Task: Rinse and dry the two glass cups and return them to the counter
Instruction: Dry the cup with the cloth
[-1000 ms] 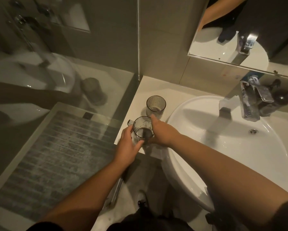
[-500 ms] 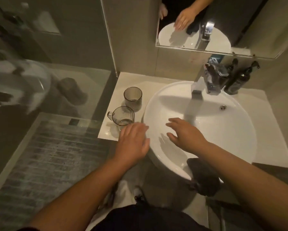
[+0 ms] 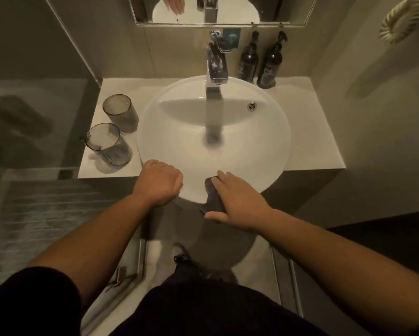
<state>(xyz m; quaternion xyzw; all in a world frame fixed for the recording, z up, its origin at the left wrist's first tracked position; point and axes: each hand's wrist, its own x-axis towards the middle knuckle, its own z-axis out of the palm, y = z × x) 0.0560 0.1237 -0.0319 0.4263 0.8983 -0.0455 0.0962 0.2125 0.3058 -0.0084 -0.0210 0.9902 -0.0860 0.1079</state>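
Right hand (image 3: 240, 202) seemingly on cloth (image 3: 212, 197)

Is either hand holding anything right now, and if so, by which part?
The right hand rests on a dark cloth draped over the basin's front rim, near its upper end. The left hand holds nothing.
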